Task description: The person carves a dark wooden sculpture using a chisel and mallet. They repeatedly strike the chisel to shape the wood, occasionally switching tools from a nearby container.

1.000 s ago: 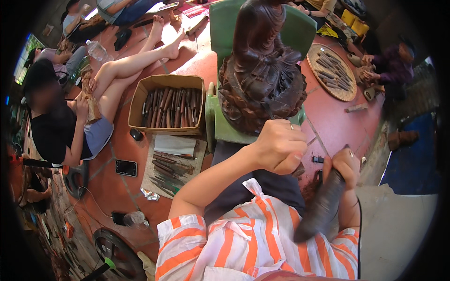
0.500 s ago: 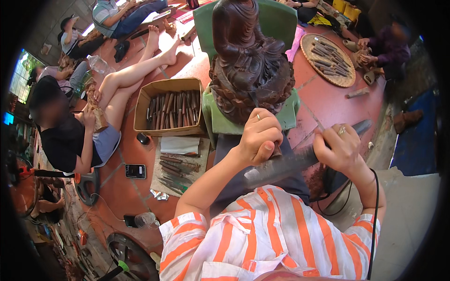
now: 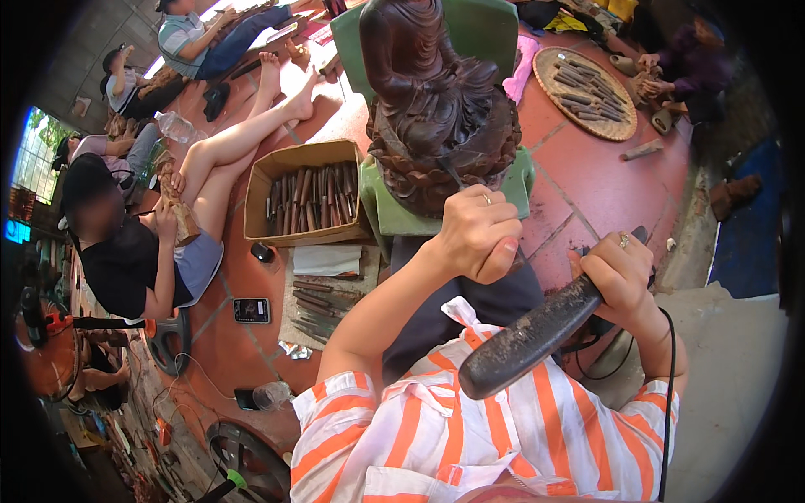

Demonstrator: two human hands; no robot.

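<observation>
A dark brown carved wooden statue (image 3: 440, 109) of a seated figure stands upright on a green plastic chair (image 3: 495, 33) in front of me. Wrapped in a fist round its handle, my left hand (image 3: 480, 230) holds a carving chisel (image 3: 453, 173). The chisel's thin blade meets the statue's petal-carved base; my fingers hide most of the handle. To the right, my right hand (image 3: 619, 272) grips a long dark mallet (image 3: 537, 331) near its narrower end. The mallet's thick, worn end hangs over my striped shirt, apart from the chisel.
Left of the chair sits a cardboard box (image 3: 306, 236) full of chisels. More chisels (image 3: 314, 302) lie on a mat by a phone (image 3: 251, 310). A person (image 3: 117, 243) sits at left holding a carving. A woven tray (image 3: 545, 88) of tools lies at far right.
The mallet's thick end has swung away from the chisel handle, back toward my chest. My right hand has shifted slightly right and down. The left hand still grips the chisel at the base.
</observation>
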